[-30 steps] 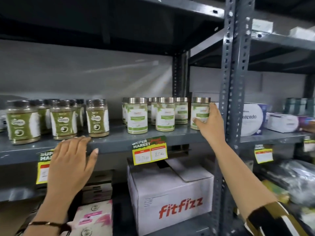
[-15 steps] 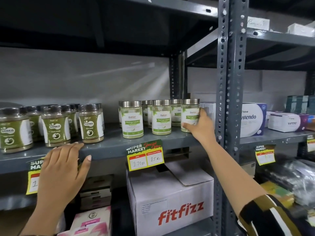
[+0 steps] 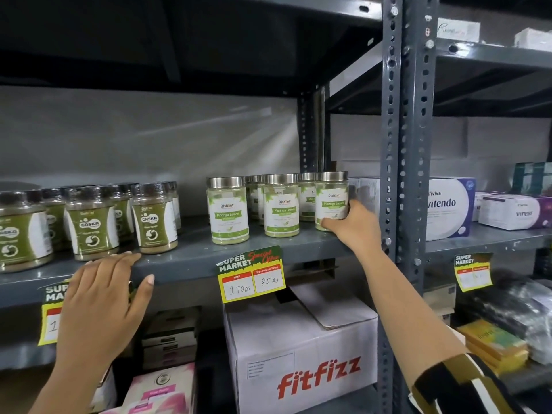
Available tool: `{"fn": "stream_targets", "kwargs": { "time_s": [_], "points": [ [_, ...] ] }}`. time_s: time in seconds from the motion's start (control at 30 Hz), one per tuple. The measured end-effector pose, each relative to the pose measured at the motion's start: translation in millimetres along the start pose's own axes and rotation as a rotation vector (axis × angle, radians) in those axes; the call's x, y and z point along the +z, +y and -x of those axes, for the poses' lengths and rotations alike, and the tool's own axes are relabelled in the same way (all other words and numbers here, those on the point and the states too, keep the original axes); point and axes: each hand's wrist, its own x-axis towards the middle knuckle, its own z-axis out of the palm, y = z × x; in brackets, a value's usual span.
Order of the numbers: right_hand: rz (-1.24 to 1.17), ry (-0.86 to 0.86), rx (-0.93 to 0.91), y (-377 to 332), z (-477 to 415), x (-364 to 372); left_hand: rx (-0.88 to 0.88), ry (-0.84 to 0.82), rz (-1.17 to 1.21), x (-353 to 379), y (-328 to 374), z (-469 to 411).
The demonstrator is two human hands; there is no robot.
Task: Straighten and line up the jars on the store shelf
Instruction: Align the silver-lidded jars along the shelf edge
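Right hand (image 3: 354, 225) wrapped around the lower right side of a steel-lidded jar (image 3: 331, 200), fingers mostly behind it, thumb across the base at the front. Jar upright on the grey shelf (image 3: 191, 258), long axis vertical, white-and-green "Moringa Leaves" label facing forward, rightmost of its front row and close to the upright post (image 3: 406, 174). Two matching jars (image 3: 229, 215) (image 3: 281, 213) upright in the same row to its left, labels forward, gaps between them uneven, the leftmost set a little further forward. More of the same behind, largely hidden.

Left hand (image 3: 101, 300) open, fingers spread and released, fingertips at the shelf's front edge, holding nothing. Just beyond it, dark-lidded jars (image 3: 155, 222) with green labels, all upright, several rows deep, leftmost cut off by the frame.

Dark steel racking against a pale grey wall, underside of the next shelf overhead in shadow. Yellow price tag (image 3: 252, 274) clipped to the shelf edge, "170" and "85" handwritten; another tag partly hidden behind the left hand. White carton (image 3: 301, 354) printed "fitfizz" below. Right of the post, white boxes (image 3: 448, 207), print partly hidden by the post. Items lower right dark and hard to make out.
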Motion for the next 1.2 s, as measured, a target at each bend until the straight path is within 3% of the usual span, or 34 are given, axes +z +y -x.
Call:
{"fn": "stream_targets", "kwargs": {
  "time_s": [0.73, 1.2],
  "points": [
    [0.022, 0.111, -0.011, -2.0, 3.6, 7.1, -0.008, 0.009, 0.03, 1.2, 0.1, 0.9],
    [0.04, 0.094, -0.018, -1.9, 2.7, 7.0, -0.012, 0.015, 0.025, 6.0, -1.5, 0.4]
  ]
}}
